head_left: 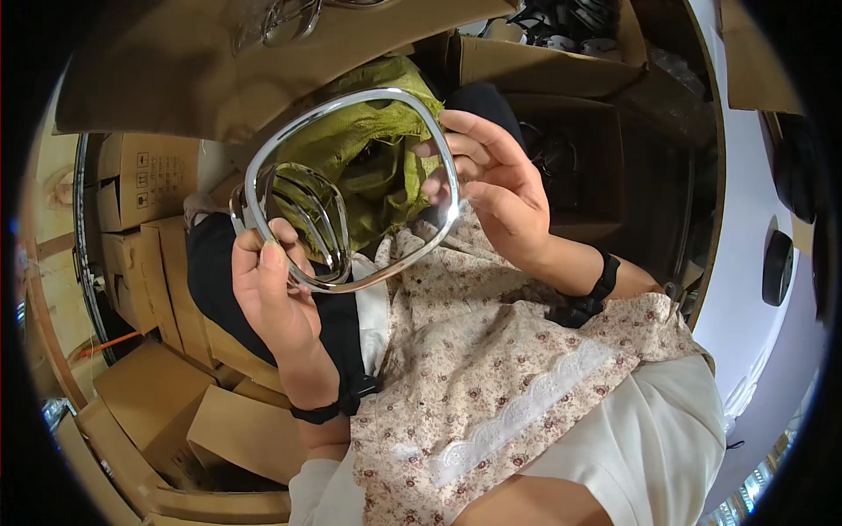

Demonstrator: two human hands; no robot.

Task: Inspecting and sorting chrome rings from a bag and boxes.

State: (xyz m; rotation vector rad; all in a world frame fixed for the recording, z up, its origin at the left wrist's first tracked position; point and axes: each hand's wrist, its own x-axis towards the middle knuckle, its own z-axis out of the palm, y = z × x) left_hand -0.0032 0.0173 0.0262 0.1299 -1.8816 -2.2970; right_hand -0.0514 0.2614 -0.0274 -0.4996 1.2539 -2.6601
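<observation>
A rounded-square chrome frame (454, 209) is held up over my lap, tilted. My left hand (279, 294) pinches its lower left corner between thumb and fingers. The same hand also carries several similar chrome frames (340, 210) bunched behind the first one. My right hand (510, 197) grips the right side of the front frame, with some fingertips showing inside its outline. Behind the frames lies a crumpled yellow-green woven sack (412, 77), its mouth dark inside. A floral apron (491, 351) covers my lap.
An open carton (175, 96) with chrome pieces stands at the far left. Another carton (544, 66) at the far right holds dark and shiny parts, above a shadowed box (596, 167). Cardboard boxes (153, 403) crowd the left side. A white surface (754, 193) runs along the right.
</observation>
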